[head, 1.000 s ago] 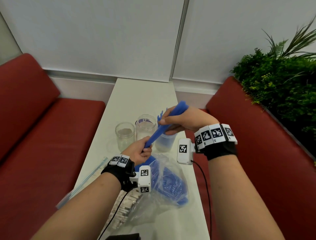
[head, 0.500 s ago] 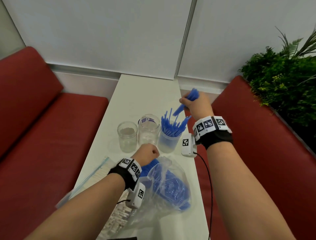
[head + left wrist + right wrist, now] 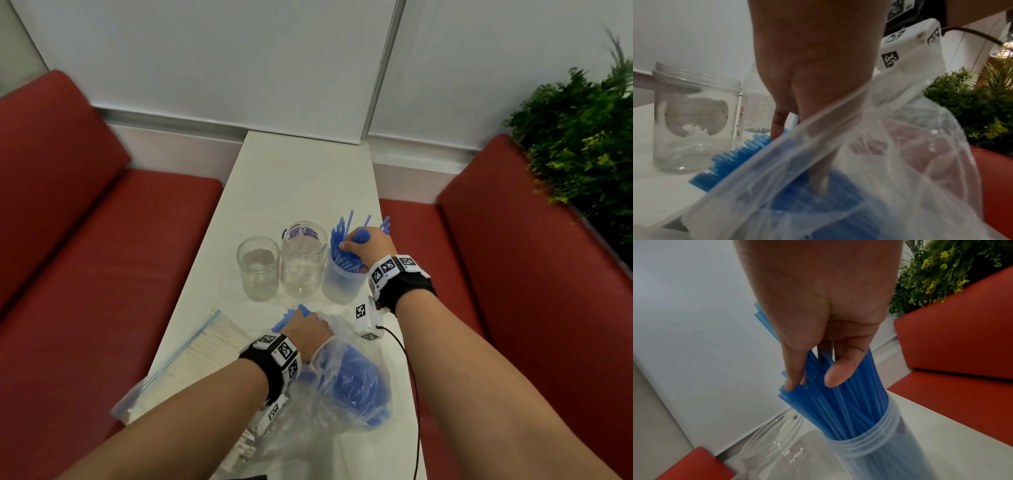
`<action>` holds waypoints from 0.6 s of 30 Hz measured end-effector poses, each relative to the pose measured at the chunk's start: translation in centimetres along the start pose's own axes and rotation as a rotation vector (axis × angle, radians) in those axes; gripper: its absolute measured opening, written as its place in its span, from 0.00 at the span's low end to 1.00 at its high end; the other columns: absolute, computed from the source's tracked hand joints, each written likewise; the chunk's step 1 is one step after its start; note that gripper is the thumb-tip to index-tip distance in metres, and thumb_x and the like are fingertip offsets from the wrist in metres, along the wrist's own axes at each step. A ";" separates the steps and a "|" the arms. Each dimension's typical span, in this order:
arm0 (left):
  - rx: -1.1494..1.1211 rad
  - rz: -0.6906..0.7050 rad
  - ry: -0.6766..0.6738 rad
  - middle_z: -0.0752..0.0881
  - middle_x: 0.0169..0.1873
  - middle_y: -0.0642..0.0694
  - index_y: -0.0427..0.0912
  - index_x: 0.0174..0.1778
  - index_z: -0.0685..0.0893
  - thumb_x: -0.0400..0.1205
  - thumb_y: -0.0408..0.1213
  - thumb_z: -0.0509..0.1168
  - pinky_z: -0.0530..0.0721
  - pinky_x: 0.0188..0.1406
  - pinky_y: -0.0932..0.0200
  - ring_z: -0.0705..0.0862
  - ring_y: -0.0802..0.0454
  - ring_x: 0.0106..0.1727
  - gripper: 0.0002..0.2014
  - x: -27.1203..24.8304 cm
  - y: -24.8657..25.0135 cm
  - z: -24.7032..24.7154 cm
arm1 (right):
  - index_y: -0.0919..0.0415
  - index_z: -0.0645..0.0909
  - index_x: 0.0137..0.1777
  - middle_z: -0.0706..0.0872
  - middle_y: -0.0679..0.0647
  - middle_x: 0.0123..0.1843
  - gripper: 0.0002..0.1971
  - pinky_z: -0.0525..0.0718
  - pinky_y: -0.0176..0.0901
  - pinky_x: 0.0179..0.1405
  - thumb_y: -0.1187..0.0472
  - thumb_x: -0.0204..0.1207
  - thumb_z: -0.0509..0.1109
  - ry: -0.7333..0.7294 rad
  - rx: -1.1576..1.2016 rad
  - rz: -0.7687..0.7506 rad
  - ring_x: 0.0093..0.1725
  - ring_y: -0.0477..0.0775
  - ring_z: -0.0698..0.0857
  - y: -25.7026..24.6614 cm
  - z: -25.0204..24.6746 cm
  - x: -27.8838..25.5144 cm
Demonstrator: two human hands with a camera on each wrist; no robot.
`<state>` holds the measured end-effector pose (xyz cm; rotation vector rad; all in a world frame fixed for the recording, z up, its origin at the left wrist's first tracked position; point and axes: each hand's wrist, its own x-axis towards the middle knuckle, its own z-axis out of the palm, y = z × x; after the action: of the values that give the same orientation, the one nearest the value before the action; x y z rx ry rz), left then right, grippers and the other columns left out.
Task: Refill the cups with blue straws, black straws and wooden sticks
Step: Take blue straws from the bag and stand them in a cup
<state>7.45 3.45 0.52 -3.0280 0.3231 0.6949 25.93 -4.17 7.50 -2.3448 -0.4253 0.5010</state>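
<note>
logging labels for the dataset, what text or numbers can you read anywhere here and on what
"Ch": only these white letters read, on the purple label of the middle jar; the rest is cut off.
Faint print on the same jar's side in the left wrist view: too blurred to read.
Black-and-white square codes on the wrist bands and camera box: patterns, no words.
Nothing legible elsewhere.

The far half of the table (image 3: 305,178) is left bare; nearer, passage is blocked by three cups (image 3: 301,263) in a row and two bags (image 3: 349,380).
</note>
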 end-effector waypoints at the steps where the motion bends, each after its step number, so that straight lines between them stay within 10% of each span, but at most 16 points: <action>1: 0.029 0.002 0.016 0.80 0.67 0.40 0.39 0.69 0.76 0.83 0.44 0.63 0.73 0.66 0.40 0.77 0.39 0.69 0.20 0.1 0.0 -0.1 | 0.57 0.87 0.57 0.89 0.57 0.55 0.15 0.89 0.53 0.41 0.50 0.75 0.80 0.021 -0.010 -0.024 0.47 0.57 0.88 -0.1 -0.1 0.0; 5: 0.184 -0.002 -0.005 0.83 0.61 0.41 0.41 0.64 0.78 0.82 0.43 0.65 0.71 0.64 0.45 0.81 0.42 0.61 0.17 0.0 -0.2 -0.4 | 0.47 0.83 0.64 0.88 0.48 0.55 0.18 0.81 0.47 0.44 0.42 0.77 0.72 0.416 -0.147 -0.177 0.49 0.53 0.86 -0.9 0.0 -1.3; 8: 0.222 -0.009 -0.010 0.82 0.63 0.41 0.41 0.67 0.76 0.83 0.41 0.63 0.71 0.65 0.45 0.80 0.42 0.64 0.17 0.2 -0.1 -0.5 | 0.54 0.80 0.74 0.85 0.54 0.69 0.20 0.77 0.53 0.62 0.51 0.85 0.64 0.626 -0.351 -0.376 0.68 0.59 0.82 -1.1 1.6 -2.0; 12: 0.287 -0.011 -0.034 0.82 0.64 0.41 0.39 0.67 0.77 0.86 0.38 0.58 0.72 0.64 0.48 0.80 0.42 0.65 0.14 0.0 0.4 -1.0 | 0.61 0.48 0.90 0.51 0.59 0.91 0.35 0.39 0.63 0.87 0.41 0.91 0.46 0.294 -0.677 -0.235 0.90 0.60 0.45 0.9 4.9 -2.7; 18: 0.237 -0.072 -0.047 0.83 0.62 0.43 0.40 0.64 0.79 0.86 0.36 0.60 0.73 0.64 0.51 0.82 0.44 0.63 0.12 -1.0 0.6 -2.3 | 0.59 0.36 0.89 0.37 0.61 0.91 0.42 0.32 0.68 0.84 0.34 0.87 0.46 0.219 -0.711 -0.194 0.89 0.65 0.36 1.7 5.3 -3.0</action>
<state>7.47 2.90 3.07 -2.7806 0.2725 0.6697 21.13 -3.64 3.40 -2.9439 -0.8171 -0.0222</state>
